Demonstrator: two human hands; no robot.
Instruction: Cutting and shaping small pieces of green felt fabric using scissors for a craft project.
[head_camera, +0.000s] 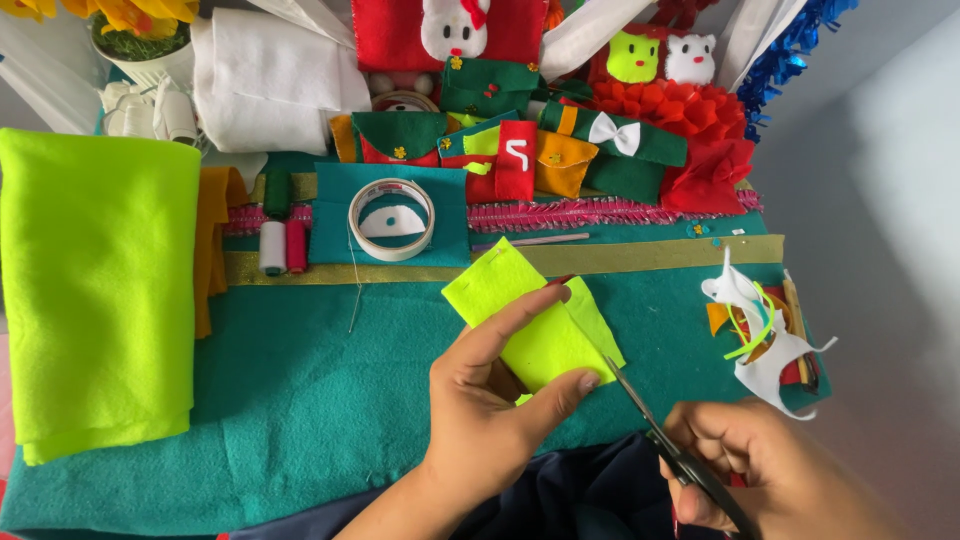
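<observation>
Across teal felt mat (300, 400): folded lime felt stack (95, 290) far left, small lime felt piece (525, 315) pinched in left hand (480, 420), scissors (660, 440) gripped by right hand (760, 470). Risk: blades nicking left thumb just beside cut line, or thin felt slipping, skewing edge.

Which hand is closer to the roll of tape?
Left. The left hand sits below the tape roll, holding yellow-green felt; the right hand, with scissors, is farther right.
</observation>
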